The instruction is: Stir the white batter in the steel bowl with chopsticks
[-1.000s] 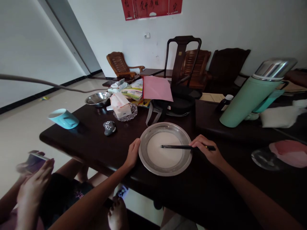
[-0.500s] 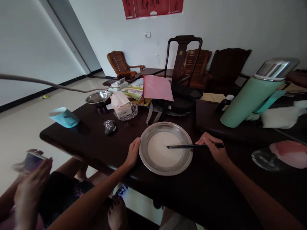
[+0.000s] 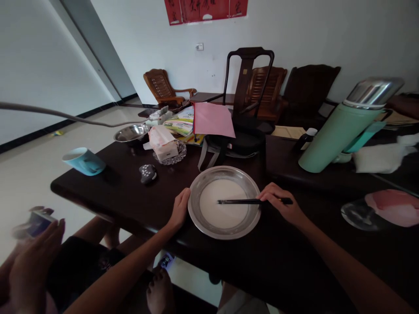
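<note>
A round metal bowl [image 3: 196,218] stands on the dark table near its front edge. White, milky liquid [image 3: 225,216] covers its bottom. My left hand [image 3: 180,208] grips the bowl's left rim. Over the right rim, my right hand [image 3: 278,200] is closed around a pair of black chopsticks [image 3: 237,201], held almost level. Their tips dip into the liquid near the middle of the bowl. Part of the left fingers is hidden behind the rim.
Left on the table [image 3: 124,196] are a blue mug [image 3: 85,161], a dark game controller [image 3: 148,173], tissues [image 3: 163,143] and a second metal bowl [image 3: 131,133]. A green thermos [image 3: 340,131] stands right. Another person's hand [image 3: 36,257] holds a phone at lower left.
My right hand has moved left with the chopsticks, and their tips have shifted left through the liquid. My left hand stays on the rim. The whole view has shifted slightly.
</note>
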A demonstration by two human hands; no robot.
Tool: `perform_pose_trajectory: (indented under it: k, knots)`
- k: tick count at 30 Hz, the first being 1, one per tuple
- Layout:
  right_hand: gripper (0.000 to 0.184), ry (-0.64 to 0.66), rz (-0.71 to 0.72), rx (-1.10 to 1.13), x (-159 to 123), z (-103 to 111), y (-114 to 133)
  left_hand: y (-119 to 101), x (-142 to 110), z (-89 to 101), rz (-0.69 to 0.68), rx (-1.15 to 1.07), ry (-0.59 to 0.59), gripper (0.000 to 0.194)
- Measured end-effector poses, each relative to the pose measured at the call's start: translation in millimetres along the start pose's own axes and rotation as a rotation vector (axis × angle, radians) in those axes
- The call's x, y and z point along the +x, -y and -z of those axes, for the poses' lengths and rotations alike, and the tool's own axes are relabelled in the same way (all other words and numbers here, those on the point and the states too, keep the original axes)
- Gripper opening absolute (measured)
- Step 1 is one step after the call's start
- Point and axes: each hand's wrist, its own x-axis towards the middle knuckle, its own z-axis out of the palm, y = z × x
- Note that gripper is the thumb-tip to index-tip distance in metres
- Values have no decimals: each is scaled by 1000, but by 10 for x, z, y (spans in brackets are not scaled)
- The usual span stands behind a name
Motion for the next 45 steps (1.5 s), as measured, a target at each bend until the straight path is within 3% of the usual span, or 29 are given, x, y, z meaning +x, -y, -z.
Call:
perform_pose_trajectory:
  k: [5,10,15,21,26,31,36,41,45]
  knots:
    - [34,-139,-36,29,-3,26,-14,-18,-6,-3,-2,-3,4,48]
    - [31,-6,-19,25,-9,4,0,-10,-6,1,3,1,0,49]
    - [33,-122,-40,-3,-2,9,-1,38,-1,11,13,-13,7,48]
    - [30,-22,-19,-14,-10,-2,-14,61,4,12,-5,-9,-4,47]
    - [36,-116,-38,37,-8,18,-26,54,5,8,-14,-12,8,46]
    - [28,-22,-19,7,-11,-15,-29,72,17,16,-11,-13,9,47]
    - [35,-137,-42,33,-15,6,-37,71,14,21,-7,-6,19,45]
    - [30,-27,-20,10,-17,-17,-7,78,13,24,-19,-10,18,45]
    - [33,-108,-29,-3,-3,1,-3,93,16,25,-20,-19,26,45]
